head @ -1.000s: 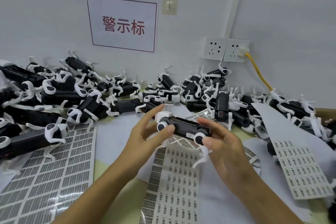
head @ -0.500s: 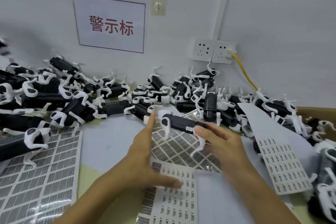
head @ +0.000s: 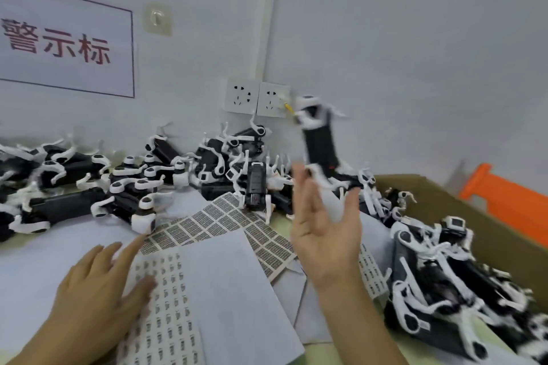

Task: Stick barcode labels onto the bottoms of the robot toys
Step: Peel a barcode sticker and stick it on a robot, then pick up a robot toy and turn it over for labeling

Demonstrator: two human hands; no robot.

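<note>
grip: your right hand point(head: 324, 234) is spread open with nothing clamped in it; a black-and-white robot toy point(head: 320, 142) shows blurred and upright just above its fingertips, apparently loose in the air.
left hand: your left hand point(head: 98, 284) lies with fingers apart, resting on the barcode label sheet point(head: 166, 305), pinching nothing that you can make out.
done: toys piled in the cardboard box point(head: 486, 225) at your right look like finished ones, though no bottoms show to confirm it.
left: a long heap of toys point(head: 118, 181) along the wall reads as unlabelled, so most of the job remains.
edges: the box wall stands near your right wrist; the heap crowds the far edge of the surface.
room: open space is only the paper patch between your hands.
</note>
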